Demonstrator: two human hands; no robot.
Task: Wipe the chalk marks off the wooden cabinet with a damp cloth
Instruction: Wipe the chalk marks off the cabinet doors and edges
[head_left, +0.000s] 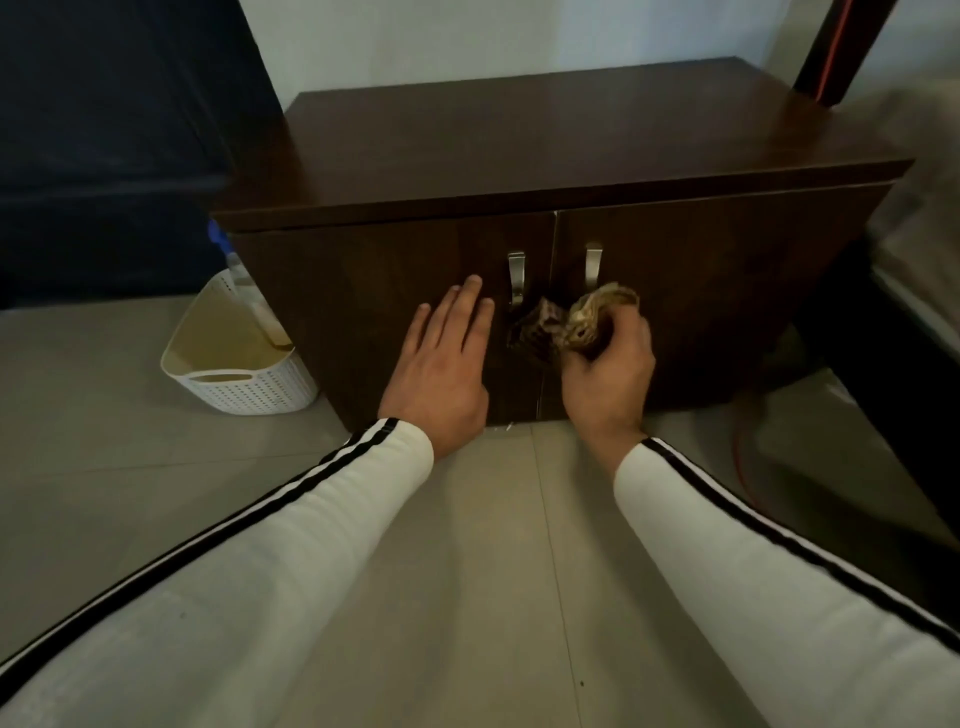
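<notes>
The left hand (441, 364) lies flat on the dark wooden cabinet (701, 291) door; just beside it, the right hand (608, 369) grips a crumpled patterned brown cloth (576, 319).

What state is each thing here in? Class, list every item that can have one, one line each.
Cabinet: both doors shut.
Cloth: bunched, held against the cabinet front.
Left hand: fingers straight, flat on the left door.
Right hand: gripping the cloth.
Basket: upright beside the cabinet.
Bottle: leaning inside the basket.
</notes>
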